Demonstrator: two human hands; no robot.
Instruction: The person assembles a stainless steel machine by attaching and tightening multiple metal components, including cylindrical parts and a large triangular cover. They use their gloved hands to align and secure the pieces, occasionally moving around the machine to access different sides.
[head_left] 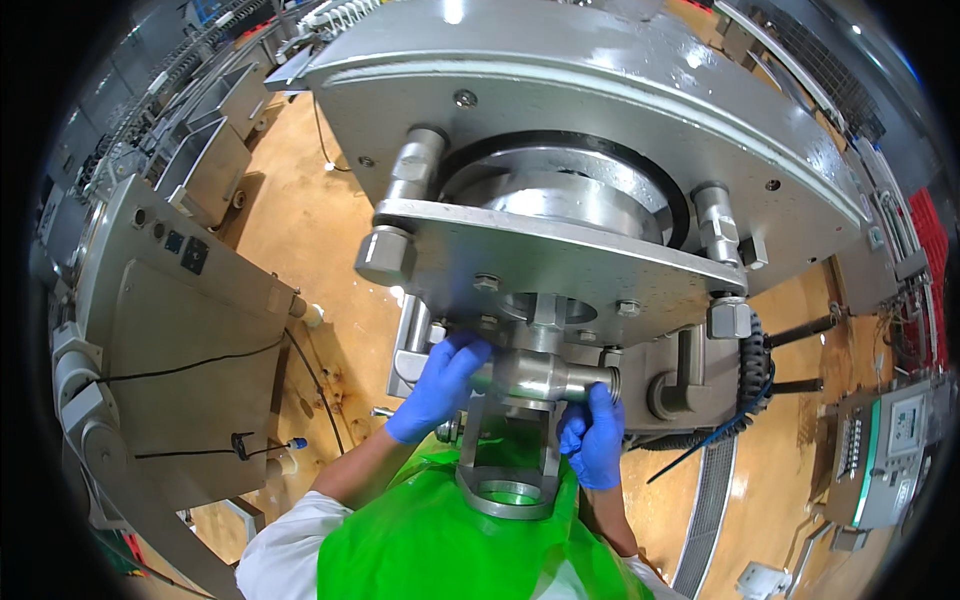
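Just below the thick, flat grey metal plate [560, 240] sits a shiny cylindrical steel fitting [530, 376]. My blue-gloved right hand [594, 437] curls closed around its ribbed right end; my blue-gloved left hand [442, 388] bends near its left end, though I cannot tell whether those fingers pinch anything.

The worker [345, 472] before me wears a bright-green apron [430, 540], white sleeves [288, 550] and snug blue gloves [418, 418] on left hand [440, 388] and right hand [597, 440].
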